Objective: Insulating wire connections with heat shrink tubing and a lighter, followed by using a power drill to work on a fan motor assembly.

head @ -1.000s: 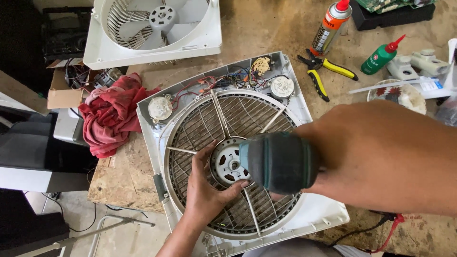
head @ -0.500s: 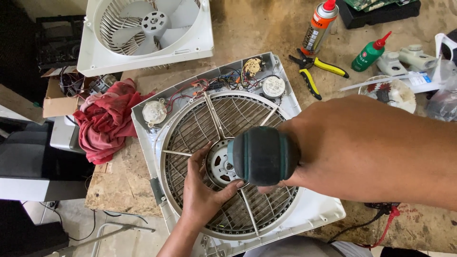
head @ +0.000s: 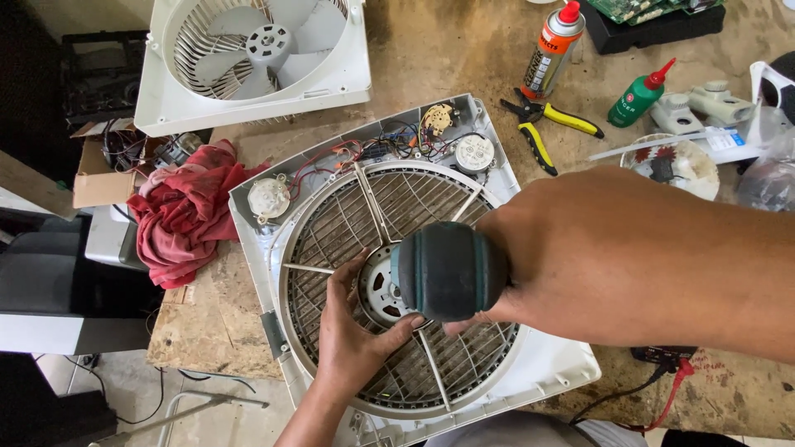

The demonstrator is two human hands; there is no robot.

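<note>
While the wooden workbench [head: 431,66] carries everything in view, the biggest thing on it is the opened white box-fan housing [head: 546,377], lying flat with its round wire grille [head: 331,228] facing up and its wiring and timer parts bared along the far edge. Behind it lies the front cover with the fan blade [head: 248,58]. A red rag [head: 186,211] is heaped just left of the housing. Over the last second the view has drawn closer, yet both hands have kept their places. The right hand [head: 580,248] is clenched around the dark rounded handle of a screwdriver [head: 447,271], held over the motor hub [head: 383,285] at the grille's centre. The left hand [head: 352,331] rests open-fingered on the grille, touching the hub. Yellow-handled pliers [head: 551,124] lie apart.
</note>
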